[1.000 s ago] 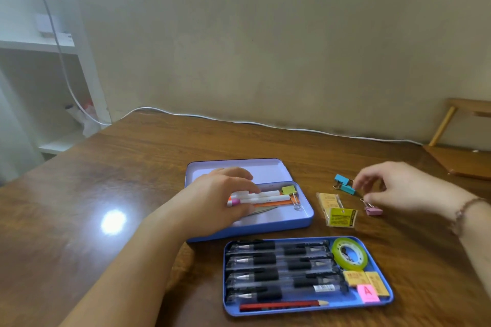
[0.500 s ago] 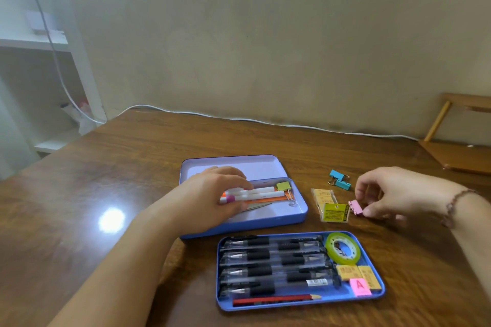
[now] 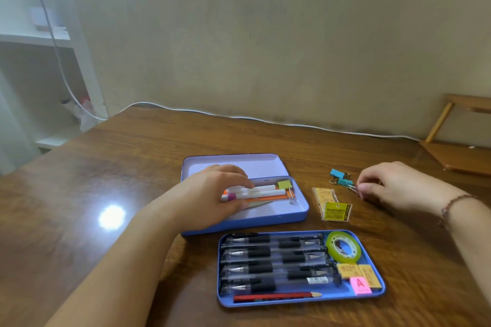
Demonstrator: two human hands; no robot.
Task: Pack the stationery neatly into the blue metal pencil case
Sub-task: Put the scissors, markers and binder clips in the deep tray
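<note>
my left hand (image 3: 212, 194) grips two markers (image 3: 252, 192) in the case (image 3: 292, 216); my right hand (image 3: 382, 186) pinches beside two blue clips (image 3: 340, 177).

Left arm: bare from forearm to hand, no sleeve in view.
Left hand (image 3: 212, 194): no ring, watch or band visible.
Right arm: bare forearm, no sleeve in view.
Right hand (image 3: 385, 186): no ring visible; short nails.
Right wrist: bracelet (image 3: 451, 203), thin single strand of small dark reddish-brown beads, sits snug round the wrist.
Bracelet detail: clasp or charm cannot be made out; beads too small to count.
</note>
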